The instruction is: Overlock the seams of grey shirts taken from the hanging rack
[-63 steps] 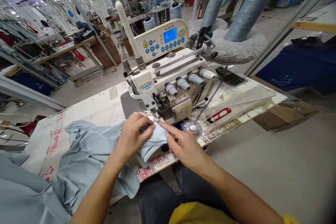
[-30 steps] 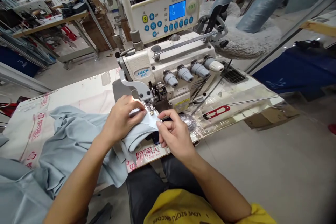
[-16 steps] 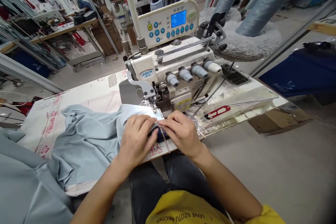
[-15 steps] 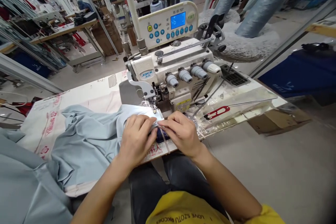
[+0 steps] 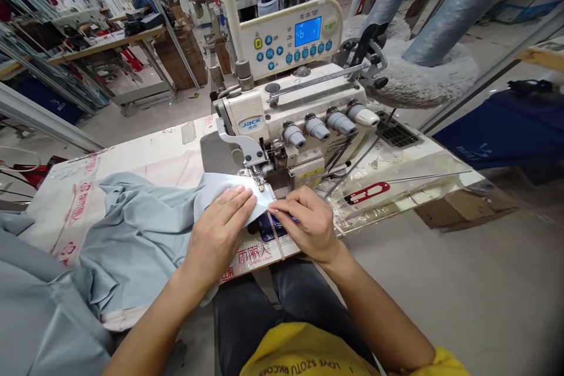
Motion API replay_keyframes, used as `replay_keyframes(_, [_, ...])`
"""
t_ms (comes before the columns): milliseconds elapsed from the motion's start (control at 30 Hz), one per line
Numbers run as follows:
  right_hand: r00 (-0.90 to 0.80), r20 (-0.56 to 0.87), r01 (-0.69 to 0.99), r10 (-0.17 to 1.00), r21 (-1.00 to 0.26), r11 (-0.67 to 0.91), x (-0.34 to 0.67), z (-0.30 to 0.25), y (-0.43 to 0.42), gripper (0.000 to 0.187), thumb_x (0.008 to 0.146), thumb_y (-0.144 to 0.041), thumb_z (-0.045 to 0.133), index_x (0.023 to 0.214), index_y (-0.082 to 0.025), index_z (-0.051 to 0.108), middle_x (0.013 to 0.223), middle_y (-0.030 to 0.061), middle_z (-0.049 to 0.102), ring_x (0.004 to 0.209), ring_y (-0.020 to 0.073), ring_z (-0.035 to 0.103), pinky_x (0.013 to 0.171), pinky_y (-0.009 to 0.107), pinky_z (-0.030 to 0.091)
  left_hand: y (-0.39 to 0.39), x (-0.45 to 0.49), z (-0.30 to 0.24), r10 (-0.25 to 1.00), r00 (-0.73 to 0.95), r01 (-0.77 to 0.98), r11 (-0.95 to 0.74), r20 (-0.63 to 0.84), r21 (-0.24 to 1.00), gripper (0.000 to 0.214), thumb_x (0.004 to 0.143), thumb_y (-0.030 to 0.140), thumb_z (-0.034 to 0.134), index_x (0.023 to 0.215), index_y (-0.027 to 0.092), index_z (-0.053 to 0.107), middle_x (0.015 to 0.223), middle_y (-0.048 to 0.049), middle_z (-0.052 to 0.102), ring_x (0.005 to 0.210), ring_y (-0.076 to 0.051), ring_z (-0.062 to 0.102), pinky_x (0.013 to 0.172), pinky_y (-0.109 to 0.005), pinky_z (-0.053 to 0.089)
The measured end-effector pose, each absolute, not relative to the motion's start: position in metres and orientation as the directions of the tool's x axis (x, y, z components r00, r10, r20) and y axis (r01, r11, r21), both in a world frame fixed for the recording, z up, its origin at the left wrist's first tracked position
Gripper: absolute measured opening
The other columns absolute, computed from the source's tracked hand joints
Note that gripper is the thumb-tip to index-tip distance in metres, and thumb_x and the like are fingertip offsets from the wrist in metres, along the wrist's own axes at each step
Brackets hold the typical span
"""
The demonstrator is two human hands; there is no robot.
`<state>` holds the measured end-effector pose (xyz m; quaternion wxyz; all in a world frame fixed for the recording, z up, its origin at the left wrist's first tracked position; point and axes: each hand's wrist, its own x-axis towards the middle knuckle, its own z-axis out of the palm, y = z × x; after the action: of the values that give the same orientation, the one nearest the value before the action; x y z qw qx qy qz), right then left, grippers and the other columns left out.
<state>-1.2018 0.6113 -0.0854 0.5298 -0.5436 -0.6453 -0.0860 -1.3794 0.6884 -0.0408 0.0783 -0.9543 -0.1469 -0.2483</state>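
Observation:
A cream overlock sewing machine [image 5: 291, 123] stands on the white table [image 5: 145, 158]. Pale blue fabric [image 5: 141, 235] lies bunched on the table, and one corner reaches the presser foot [image 5: 257, 181]. My left hand [image 5: 220, 232] lies flat on that corner, fingers stretched out and pressing it down. My right hand [image 5: 306, 223] sits just right of it, its fingers pinched on the fabric's edge in front of the foot. A thin strip hangs from under my right hand over the table's front edge.
Red thread snips [image 5: 366, 192] lie on a clear plastic sheet right of the machine. The control panel [image 5: 293, 38] with a blue screen rises behind. More pale blue fabric [image 5: 39, 317] piles at lower left. Other work tables [image 5: 101, 47] stand further back.
My left hand has flattened onto the fabric corner, which now lies spread up to the presser foot. My right hand has stayed pinched at the edge.

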Motion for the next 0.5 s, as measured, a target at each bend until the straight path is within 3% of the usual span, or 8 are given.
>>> replay_keyframes(267, [0.135,0.705,0.813,0.696,-0.481,0.329,-1.198,-0.069,0.622,0.019,0.093,-0.021,0.048,0.088,-0.016,0.066,0.078,0.0048,0.055,0.075,0.0148,0.052,0.067,0.026,0.042,0.703,-1.378,-0.03,0.308,0.869,0.342,-0.94,0.388,-0.02,0.046,0.086,0.008,0.038,0.13,0.018,0.047,0.133,-0.0104,0.051,0.125,-0.022,0.047,0.105,-0.044,0.042])
replay_keyframes(500, [0.251,0.727,0.859,0.639,-0.472,0.199,-1.217,-0.072,0.618,0.02,0.094,-0.021,0.047,0.086,-0.017,0.065,0.076,0.005,0.056,0.073,0.0145,0.052,0.066,0.026,0.04,0.716,-1.379,-0.023,0.343,0.893,0.368,-0.929,0.291,-0.032,0.048,0.087,0.012,0.034,0.135,0.016,0.039,0.14,-0.0108,0.043,0.131,-0.023,0.039,0.107,-0.043,0.039])
